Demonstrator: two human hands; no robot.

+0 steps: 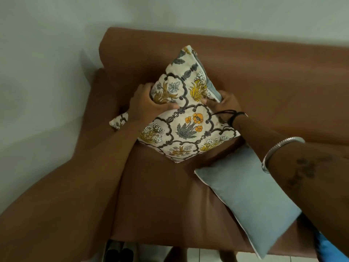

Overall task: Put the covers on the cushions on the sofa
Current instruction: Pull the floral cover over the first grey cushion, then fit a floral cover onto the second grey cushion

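A cushion in a cream floral cover [188, 127] stands tilted on the brown sofa [162, 195], one corner pointing up. Grey cushion fabric [212, 87] shows along the cover's open right edge. My left hand [149, 104] grips the cover's left side. On the right edge, at the opening, my right hand [226, 103] pinches the cover. A bare grey cushion [247, 197] lies on the seat at the front right, under my right forearm.
A second piece of floral fabric [119, 121] pokes out behind my left wrist. The sofa's armrest [62, 186] runs along the left. A pale wall [47, 72] rises behind. Dark shoes [119, 252] sit on the tiled floor below the seat's front edge.
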